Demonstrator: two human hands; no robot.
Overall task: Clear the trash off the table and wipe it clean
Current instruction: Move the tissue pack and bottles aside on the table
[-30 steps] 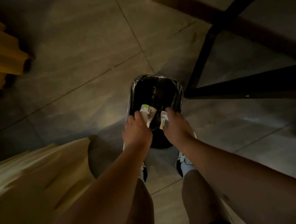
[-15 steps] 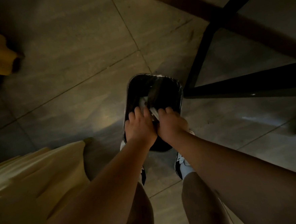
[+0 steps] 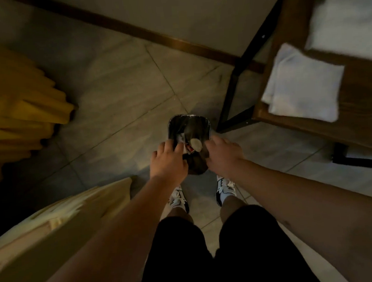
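Standing over a small dark bin lined with a glossy black bag [image 3: 189, 127] on the grey tiled floor [image 3: 119, 83], the person is reaching both bare arms down toward it. The left hand [image 3: 167, 160] is hovering at the bin's near left rim with its fingers spread and loose, gripping nothing. The right hand [image 3: 222, 152] is hovering at the near right rim, fingers likewise relaxed and apart, holding nothing that can be seen. Between the two hands, several pieces of pale crumpled trash [image 3: 193, 143] are lying inside the bin; the dim light makes an exact count impossible, though one rounded white piece and one scrap with red print are showing. Two black-and-white sneakers [image 3: 224, 188] are planted just behind the bin. To the right, one dark wooden table on black metal legs [image 3: 358, 106] is carrying two folded white cloths [image 3: 302, 84], the nearer one overhanging its edge. One yellow pleated curtain [image 3: 17, 104] is hanging at the left
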